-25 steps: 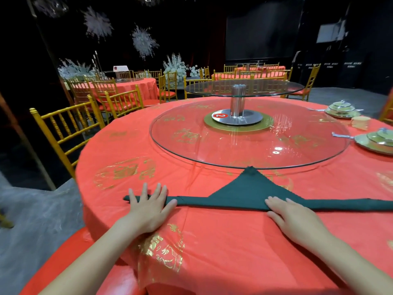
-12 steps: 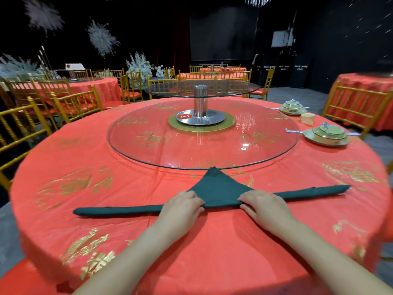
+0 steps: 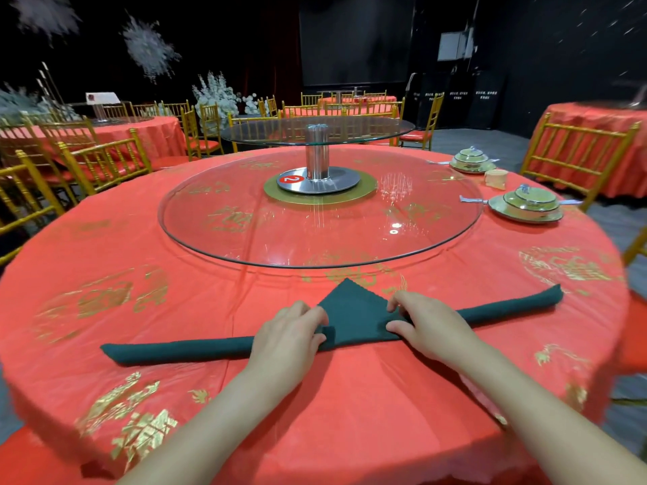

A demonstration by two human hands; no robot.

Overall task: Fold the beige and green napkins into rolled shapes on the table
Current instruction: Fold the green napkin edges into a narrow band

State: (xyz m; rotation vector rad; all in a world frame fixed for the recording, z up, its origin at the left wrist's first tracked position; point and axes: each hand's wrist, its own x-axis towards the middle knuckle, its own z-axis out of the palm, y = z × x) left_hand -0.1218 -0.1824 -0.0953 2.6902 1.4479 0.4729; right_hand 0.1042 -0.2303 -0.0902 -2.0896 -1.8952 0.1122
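Note:
A dark green napkin (image 3: 353,309) lies on the red tablecloth (image 3: 350,397) near the front edge. It is rolled into a long thin band from left to right, with a flat triangle pointing away from me at its middle. My left hand (image 3: 289,332) grips the roll just left of the triangle, fingers curled over it. My right hand (image 3: 425,325) pinches the roll on the triangle's right side, thumb underneath. A small beige roll (image 3: 495,179) sits far right between the place settings.
A glass turntable (image 3: 245,236) on a steel post fills the table's middle, just beyond the napkin's tip. Two green lidded dish sets (image 3: 525,206) with spoons sit at the far right. Gold chairs (image 3: 101,162) and other red tables surround this one.
Both hands slid inward along the roll from its ends to the middle. They went from lying flat on the band to gripping it beside the triangle. The view turned left.

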